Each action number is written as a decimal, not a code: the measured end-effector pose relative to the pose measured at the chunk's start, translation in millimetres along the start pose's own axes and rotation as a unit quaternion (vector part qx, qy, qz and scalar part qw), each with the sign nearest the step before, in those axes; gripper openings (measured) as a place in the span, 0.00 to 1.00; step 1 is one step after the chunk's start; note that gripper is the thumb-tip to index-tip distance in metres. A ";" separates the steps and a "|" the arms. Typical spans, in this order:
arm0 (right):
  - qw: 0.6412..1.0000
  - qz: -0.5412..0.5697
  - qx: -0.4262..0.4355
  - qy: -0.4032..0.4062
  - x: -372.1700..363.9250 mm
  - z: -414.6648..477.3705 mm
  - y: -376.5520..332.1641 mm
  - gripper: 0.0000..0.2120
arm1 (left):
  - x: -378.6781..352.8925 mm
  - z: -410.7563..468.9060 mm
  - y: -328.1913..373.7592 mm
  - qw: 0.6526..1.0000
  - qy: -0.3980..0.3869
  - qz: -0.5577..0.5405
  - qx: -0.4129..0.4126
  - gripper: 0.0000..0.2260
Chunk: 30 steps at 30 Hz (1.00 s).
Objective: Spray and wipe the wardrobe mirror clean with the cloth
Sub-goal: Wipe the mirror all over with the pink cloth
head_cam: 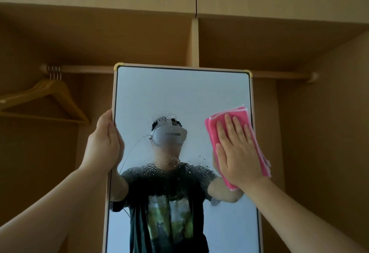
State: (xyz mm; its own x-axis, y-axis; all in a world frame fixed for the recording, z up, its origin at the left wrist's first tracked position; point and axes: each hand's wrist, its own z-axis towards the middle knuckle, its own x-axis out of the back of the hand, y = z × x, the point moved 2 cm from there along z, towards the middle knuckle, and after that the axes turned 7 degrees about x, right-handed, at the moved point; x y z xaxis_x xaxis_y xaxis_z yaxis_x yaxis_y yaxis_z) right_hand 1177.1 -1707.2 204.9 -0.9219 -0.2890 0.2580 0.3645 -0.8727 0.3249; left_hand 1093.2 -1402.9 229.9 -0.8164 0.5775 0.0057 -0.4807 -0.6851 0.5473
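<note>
One mirror (179, 97) stands upright, long axis vertical, glass facing us. Our left hand (105, 143) grasps its left edge; our flat right hand (237, 153) presses one pink cloth (239, 117) near its right edge.

Bare left forearm (50, 202) enters from 8 o'clock, rises toward 1 o'clock. Left hand (106, 143) raised, wrapped round left edge of tall pale-framed rectangular mirror (179, 93). Bare right forearm (299, 212) enters from 4 o'clock, reaches toward 11 o'clock. Right hand (237, 153) flat, fingers straight, slightly spread, pointing 12 o'clock, palm pressing folded pink cloth (212, 133).
</note>
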 end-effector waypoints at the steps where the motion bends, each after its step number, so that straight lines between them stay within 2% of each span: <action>1: 1.000 0.001 0.004 -0.003 -1.7 -6.2 -2.6 0.27 | -0.1 0.2 -2.1 1.000 0.003 -0.020 -0.005 0.16; 5: 1.000 0.005 0.018 -0.016 -7.8 -20.1 -6.2 0.27 | 1.9 -1.9 -0.6 1.000 0.008 -0.010 -0.002 0.16; 11: 0.994 -0.017 0.101 -0.032 -6.0 -29.7 7.8 0.27 | 6.7 -10.3 -2.8 0.999 0.030 -0.037 0.001 0.15; 23: 0.997 -0.011 0.068 -0.037 -3.7 -6.6 11.1 0.27 | 22.9 -28.9 -11.9 0.998 -0.063 0.009 0.003 0.17; 30: 0.998 -0.014 0.054 -0.032 5.1 24.4 15.9 0.28 | 22.2 -29.8 -7.6 0.998 -0.067 -0.012 0.018 0.18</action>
State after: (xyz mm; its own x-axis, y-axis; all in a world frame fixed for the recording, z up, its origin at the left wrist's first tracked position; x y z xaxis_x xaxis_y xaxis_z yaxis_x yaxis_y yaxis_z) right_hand 1181.5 -1713.0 233.6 -0.9227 -0.2373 0.3039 0.3546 -0.8317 0.4273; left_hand 1069.1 -1398.1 200.9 -0.7532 0.6497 0.1025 -0.4861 -0.6549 0.5786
